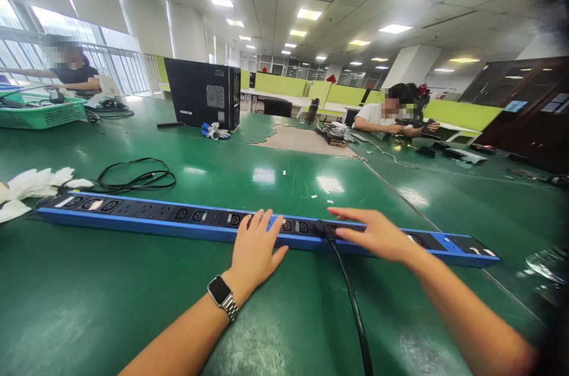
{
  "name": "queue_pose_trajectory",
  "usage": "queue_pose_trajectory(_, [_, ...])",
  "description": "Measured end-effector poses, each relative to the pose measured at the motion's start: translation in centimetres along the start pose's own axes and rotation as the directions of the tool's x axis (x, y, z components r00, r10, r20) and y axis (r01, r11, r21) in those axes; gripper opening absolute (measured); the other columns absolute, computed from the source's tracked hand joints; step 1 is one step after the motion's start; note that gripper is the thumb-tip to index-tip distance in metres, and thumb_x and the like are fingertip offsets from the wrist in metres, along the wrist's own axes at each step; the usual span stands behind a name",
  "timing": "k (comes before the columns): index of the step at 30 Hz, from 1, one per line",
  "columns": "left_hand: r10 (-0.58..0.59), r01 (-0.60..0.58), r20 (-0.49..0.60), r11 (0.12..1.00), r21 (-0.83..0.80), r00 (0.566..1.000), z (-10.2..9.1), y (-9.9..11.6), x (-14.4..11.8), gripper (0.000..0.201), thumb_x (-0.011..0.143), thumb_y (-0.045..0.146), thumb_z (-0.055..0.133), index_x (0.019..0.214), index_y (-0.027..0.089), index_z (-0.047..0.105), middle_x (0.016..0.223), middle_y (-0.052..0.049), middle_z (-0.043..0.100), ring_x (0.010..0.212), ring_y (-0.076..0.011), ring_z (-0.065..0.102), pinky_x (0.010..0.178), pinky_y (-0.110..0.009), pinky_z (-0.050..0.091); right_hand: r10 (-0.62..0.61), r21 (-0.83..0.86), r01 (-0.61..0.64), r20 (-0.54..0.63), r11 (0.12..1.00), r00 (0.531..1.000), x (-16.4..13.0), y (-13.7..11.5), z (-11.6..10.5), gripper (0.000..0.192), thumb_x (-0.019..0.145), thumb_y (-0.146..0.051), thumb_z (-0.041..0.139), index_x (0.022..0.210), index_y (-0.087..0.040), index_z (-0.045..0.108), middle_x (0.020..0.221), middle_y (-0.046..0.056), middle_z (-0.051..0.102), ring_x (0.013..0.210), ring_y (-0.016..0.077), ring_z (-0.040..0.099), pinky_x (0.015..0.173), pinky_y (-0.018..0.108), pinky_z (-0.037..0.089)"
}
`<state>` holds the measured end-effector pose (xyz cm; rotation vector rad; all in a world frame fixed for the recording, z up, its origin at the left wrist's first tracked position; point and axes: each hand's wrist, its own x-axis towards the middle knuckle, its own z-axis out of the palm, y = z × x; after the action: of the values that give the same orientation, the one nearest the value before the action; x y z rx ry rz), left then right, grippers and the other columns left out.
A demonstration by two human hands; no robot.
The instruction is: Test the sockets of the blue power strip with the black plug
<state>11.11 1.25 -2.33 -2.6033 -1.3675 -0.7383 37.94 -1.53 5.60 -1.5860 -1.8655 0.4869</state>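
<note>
A long blue power strip [146, 219] with black sockets lies across the green table [111, 305]. My left hand [255, 248], a watch on its wrist, rests flat with spread fingers on the strip's middle. My right hand [373, 233] lies flat on the strip further right, fingers pointing left, holding nothing. A black plug [320, 228] sits in a socket between the two hands, just left of my right fingertips, and its black cable [353, 311] runs toward me over the table.
A coiled black cable [137, 177] and white cloth [31, 186] lie at left. A black computer case [202, 94] stands behind. A green basket [40, 112] sits far left. Two seated people work at the far left and far right.
</note>
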Motion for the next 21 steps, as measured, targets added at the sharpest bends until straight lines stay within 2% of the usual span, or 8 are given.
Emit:
queue_pose_trajectory(2, [-0.004,0.004,0.012,1.000,0.009,1.000,-0.1,-0.1,0.0,0.054,0.088,0.047,0.058,0.137,0.025,0.049,0.143,-0.010,0.051,0.134,-0.0294,0.042,0.110,-0.050,0.033,0.051,0.299,-0.001,-0.161,0.954,0.986,1.4,-2.2,-2.3,0.020,0.068,-0.041,0.073,0.076,-0.022,0.072,0.064,0.000,0.066,0.057,0.0140,0.057,0.055,0.028,0.047])
queue_pose_trajectory(4, [-0.005,0.004,0.025,1.000,0.014,1.000,-0.2,-0.2,-0.1,0.055,0.088,0.047,0.058,0.137,0.025,0.048,0.144,-0.010,0.051,0.135,-0.0294,0.042,0.111,-0.050,0.033,0.073,0.662,0.141,-0.286,0.736,0.956,2.6,-4.3,-2.6,0.037,0.074,-0.046,0.066,0.050,-0.021,0.050,0.041,-0.007,0.038,0.037,0.0071,0.033,0.039,0.022,0.031])
queue_pose_trajectory(5, [-0.005,0.004,0.030,1.000,0.016,1.000,-0.2,-0.2,0.0,0.056,0.088,0.047,0.058,0.138,0.025,0.048,0.144,-0.010,0.051,0.135,-0.0294,0.042,0.111,-0.050,0.032,0.103,0.766,0.165,-0.289,0.621,0.952,3.1,-5.1,-2.0,0.043,0.072,-0.044,0.066,0.045,-0.021,0.041,0.039,-0.009,0.030,0.035,0.0056,0.025,0.036,0.021,0.027])
queue_pose_trajectory(7, [-0.006,0.005,0.039,1.000,0.023,0.999,-0.3,-0.1,0.0,0.058,0.087,0.047,0.059,0.139,0.025,0.047,0.144,-0.010,0.050,0.135,-0.0296,0.042,0.111,-0.050,0.032,0.208,0.859,0.028,-0.156,0.512,0.966,3.9,-6.2,0.4,0.049,0.061,-0.044,0.070,0.041,-0.021,0.031,0.037,-0.009,0.025,0.033,0.0047,0.021,0.034,0.021,0.023])
queue_pose_trajectory(11, [0.002,-0.003,0.046,1.000,0.023,0.999,-0.5,0.2,0.1,0.059,0.086,0.046,0.062,0.138,0.025,0.048,0.145,-0.011,0.049,0.135,-0.0307,0.042,0.111,-0.051,0.033,0.218,0.810,-0.202,0.094,0.550,0.971,4.9,-6.3,4.3,0.048,0.059,-0.041,0.072,0.037,-0.022,0.033,0.033,-0.010,0.022,0.030,0.0038,0.019,0.032,0.020,0.013])
queue_pose_trajectory(15, [0.011,-0.011,0.031,1.000,0.009,0.999,-0.4,0.1,0.0,0.060,0.085,0.045,0.063,0.139,0.025,0.047,0.145,-0.012,0.050,0.135,-0.0314,0.042,0.110,-0.051,0.033,0.190,0.845,-0.103,0.002,0.525,0.982,5.4,-6.0,4.3,0.048,0.066,-0.045,0.064,0.041,-0.022,0.030,0.036,-0.010,0.022,0.033,0.0037,0.018,0.033,0.020,0.018])
queue_pose_trajectory(19, [0.011,-0.011,0.013,1.000,0.003,1.000,-0.3,0.0,0.0,0.061,0.084,0.044,0.064,0.139,0.024,0.046,0.143,-0.012,0.051,0.134,-0.0312,0.043,0.109,-0.051,0.033,0.215,0.785,-0.235,0.133,0.573,0.967,5.4,-6.0,4.8,0.051,0.066,-0.047,0.066,0.040,-0.022,0.031,0.036,-0.011,0.020,0.032,0.0031,0.017,0.033,0.019,0.014])
queue_pose_trajectory(21, [0.010,-0.010,0.014,1.000,0.001,1.000,-0.2,0.1,0.0,0.062,0.084,0.044,0.064,0.139,0.024,0.045,0.143,-0.012,0.051,0.134,-0.0312,0.043,0.109,-0.051,0.033,0.194,0.814,-0.196,0.105,0.547,0.975,5.3,-5.9,5.2,0.050,0.063,-0.045,0.070,0.040,-0.021,0.032,0.037,-0.011,0.022,0.032,0.0027,0.019,0.034,0.019,0.015])
